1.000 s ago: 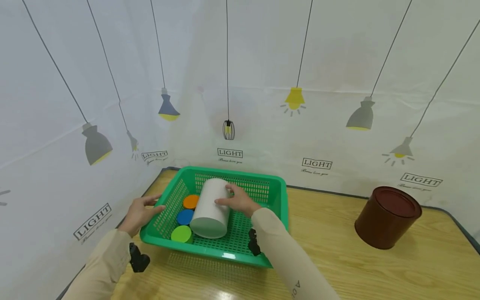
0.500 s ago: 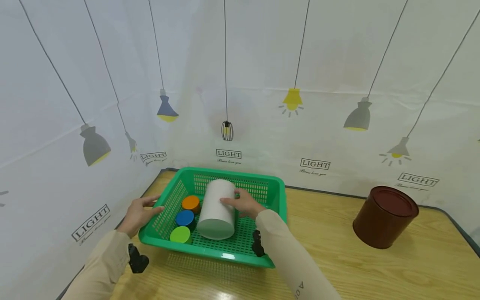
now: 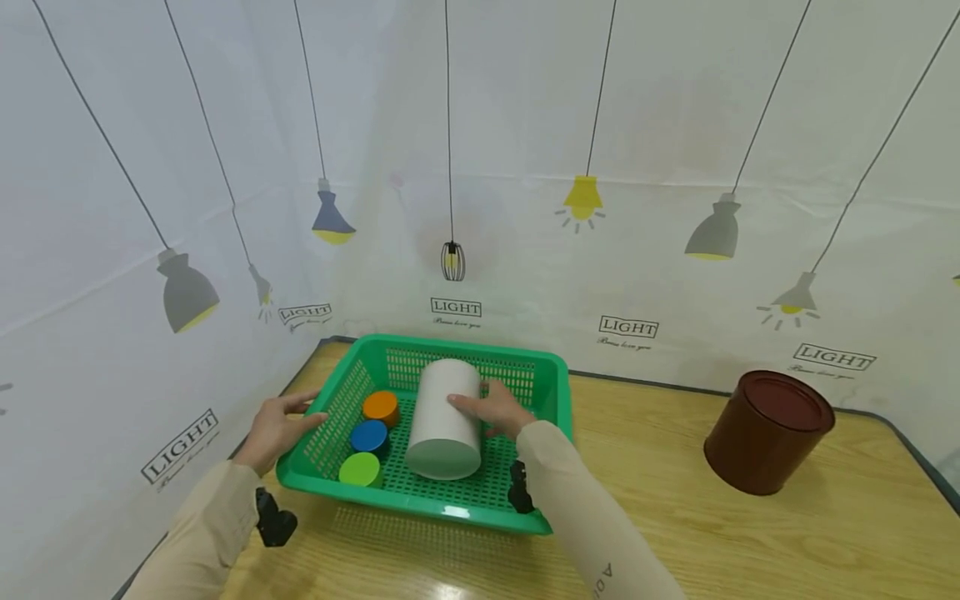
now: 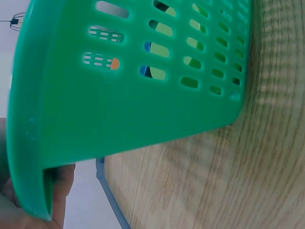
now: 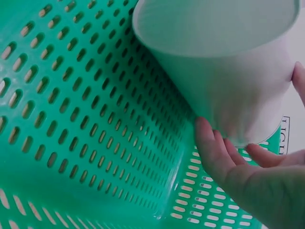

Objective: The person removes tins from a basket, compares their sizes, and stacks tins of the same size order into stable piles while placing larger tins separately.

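In the head view my left hand (image 3: 276,429) grips the left rim of a green plastic basket (image 3: 450,510); the left wrist view has its fingers (image 4: 62,191) curled under that rim. My right hand (image 3: 498,410) holds a large plain white cylinder (image 3: 444,408) that lies on its side inside the basket. The thumb rests on the cylinder's top and the fingers on its right side, their tips against it in the right wrist view. To the cylinder's left, in a row, stand three small round items: orange (image 3: 381,406), blue (image 3: 370,437) and light green (image 3: 361,471).
A dark brown lidded can (image 3: 771,432) stands on the wooden table (image 3: 637,467), right of the basket. A white sheet (image 3: 525,275) printed with lamps hangs behind and to the left, close to the basket's far side.
My right hand has shifted the white cylinder rightward within the basket, away from the three small round items, which show more fully. The left hand has stayed at the rim.
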Tool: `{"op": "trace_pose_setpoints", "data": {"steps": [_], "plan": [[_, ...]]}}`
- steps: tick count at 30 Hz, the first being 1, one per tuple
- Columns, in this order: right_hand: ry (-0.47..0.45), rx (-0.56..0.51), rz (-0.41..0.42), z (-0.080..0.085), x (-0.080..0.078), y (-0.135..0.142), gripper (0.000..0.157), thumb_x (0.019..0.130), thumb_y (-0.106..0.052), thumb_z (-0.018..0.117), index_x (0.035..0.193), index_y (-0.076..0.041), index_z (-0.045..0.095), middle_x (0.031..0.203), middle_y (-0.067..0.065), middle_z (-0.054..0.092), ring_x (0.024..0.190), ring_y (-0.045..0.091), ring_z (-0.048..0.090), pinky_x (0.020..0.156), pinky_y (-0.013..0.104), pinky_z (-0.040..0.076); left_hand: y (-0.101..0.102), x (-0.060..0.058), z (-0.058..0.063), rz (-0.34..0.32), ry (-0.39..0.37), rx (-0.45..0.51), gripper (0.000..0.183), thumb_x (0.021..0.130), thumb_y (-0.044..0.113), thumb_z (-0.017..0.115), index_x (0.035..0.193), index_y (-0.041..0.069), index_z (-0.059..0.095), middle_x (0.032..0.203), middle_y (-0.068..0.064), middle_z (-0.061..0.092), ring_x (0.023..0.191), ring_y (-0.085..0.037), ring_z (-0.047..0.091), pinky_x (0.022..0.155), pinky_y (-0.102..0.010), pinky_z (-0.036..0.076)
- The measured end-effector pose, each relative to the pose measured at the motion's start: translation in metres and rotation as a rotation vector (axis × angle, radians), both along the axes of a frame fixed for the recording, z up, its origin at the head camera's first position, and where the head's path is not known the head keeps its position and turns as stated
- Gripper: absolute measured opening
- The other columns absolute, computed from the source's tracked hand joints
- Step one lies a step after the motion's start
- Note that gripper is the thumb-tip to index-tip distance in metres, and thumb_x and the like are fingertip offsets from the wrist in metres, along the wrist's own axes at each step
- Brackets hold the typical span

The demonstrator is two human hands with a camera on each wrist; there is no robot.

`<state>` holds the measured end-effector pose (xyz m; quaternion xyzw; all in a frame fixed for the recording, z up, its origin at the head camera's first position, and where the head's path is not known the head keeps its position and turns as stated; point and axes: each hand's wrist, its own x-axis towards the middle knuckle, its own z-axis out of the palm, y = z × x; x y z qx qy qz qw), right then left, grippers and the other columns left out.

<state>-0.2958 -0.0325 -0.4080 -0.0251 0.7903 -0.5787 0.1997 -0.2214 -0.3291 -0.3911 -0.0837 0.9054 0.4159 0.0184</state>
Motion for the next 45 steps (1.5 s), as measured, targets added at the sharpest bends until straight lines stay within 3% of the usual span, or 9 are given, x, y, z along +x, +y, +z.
{"op": "trace_pose_setpoints", "data": {"steps": [4,9,15,21,32,39,45], "plan": [[0.045,-0.034,-0.016,0.001,-0.001,0.0,0.073,0.079,-0.03,0.068,0.136,-0.008,0.03,0.124,0.021,0.042,0.107,0.035,0.047,0.078,0.052,0.045,0.0,0.0,0.001,0.001,0.001,-0.002,0.058,0.086,0.022,0.058,0.135,0.001,0.035,0.124,-0.029,0.042,0.111,-0.041,0.04,0.082,-0.046,0.044],[0.044,-0.042,0.022,0.0,-0.002,0.003,0.067,0.084,-0.027,0.062,0.14,-0.014,0.028,0.128,0.021,0.038,0.111,0.036,0.044,0.081,0.055,0.042,0.001,0.0,0.001,-0.001,0.016,-0.015,0.057,0.086,0.021,0.058,0.134,0.0,0.036,0.123,-0.03,0.043,0.109,-0.041,0.042,0.08,-0.045,0.046],[0.028,-0.04,0.021,-0.003,-0.003,0.007,0.067,0.085,-0.034,0.058,0.139,-0.01,0.027,0.129,0.021,0.04,0.11,0.037,0.045,0.079,0.054,0.043,0.001,0.001,0.001,-0.004,0.026,-0.012,0.056,0.087,0.021,0.058,0.134,0.0,0.037,0.122,-0.031,0.043,0.108,-0.041,0.043,0.079,-0.043,0.047],[-0.014,-0.017,0.002,-0.004,-0.005,0.011,0.076,0.076,-0.048,0.064,0.13,-0.001,0.036,0.111,0.017,0.052,0.093,0.03,0.055,0.069,0.047,0.048,0.001,0.001,0.001,0.002,0.017,-0.018,0.057,0.086,0.022,0.058,0.134,0.0,0.036,0.123,-0.03,0.042,0.11,-0.041,0.04,0.083,-0.047,0.043],[-0.028,0.095,0.016,-0.004,-0.004,0.014,0.076,0.07,-0.051,0.068,0.118,0.002,0.042,0.097,0.014,0.055,0.081,0.026,0.057,0.066,0.041,0.049,0.002,0.001,0.001,0.019,-0.003,-0.01,0.056,0.086,0.022,0.058,0.134,0.001,0.037,0.123,-0.029,0.043,0.109,-0.041,0.042,0.081,-0.045,0.045],[-0.153,0.052,0.108,-0.004,-0.005,0.019,0.079,0.071,-0.055,0.065,0.126,-0.005,0.038,0.098,0.014,0.056,0.085,0.03,0.056,0.065,0.052,0.046,0.002,0.0,0.0,0.021,0.005,-0.018,0.057,0.086,0.022,0.058,0.134,0.0,0.037,0.123,-0.03,0.042,0.109,-0.041,0.042,0.082,-0.046,0.044],[-0.182,0.067,0.13,-0.001,-0.004,0.023,0.078,0.072,-0.052,0.064,0.125,-0.002,0.036,0.098,0.015,0.054,0.086,0.03,0.055,0.066,0.054,0.046,0.001,-0.001,-0.001,0.019,0.003,-0.02,0.057,0.086,0.023,0.059,0.134,0.001,0.037,0.123,-0.03,0.042,0.108,-0.041,0.042,0.08,-0.045,0.046]]}}
